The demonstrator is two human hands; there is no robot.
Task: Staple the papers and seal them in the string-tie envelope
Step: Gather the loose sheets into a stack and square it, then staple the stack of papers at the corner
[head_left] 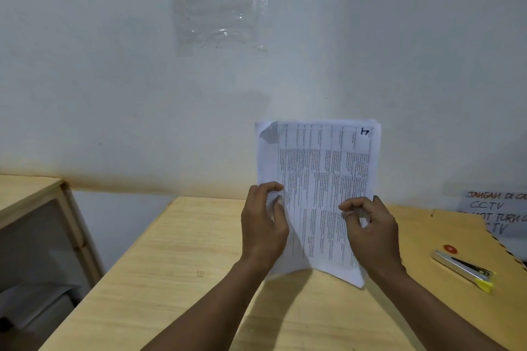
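Note:
A stack of printed papers (319,174) stands upright on its lower edge on the wooden table (176,279). My left hand (263,225) grips the stack's left side and my right hand (370,232) pinches its right side. The top left corner of the front sheet curls forward. To the right, a brown string-tie envelope (427,236) with a red button (450,249) lies flat on the table. A silver stapler with a yellow end (464,269) rests on the envelope.
A wall rises right behind the table, with a clear plastic sleeve (221,6) taped to it. A handwritten notice (496,212) leans at the far right. A wooden cabinet (37,225) stands to the left, across a gap.

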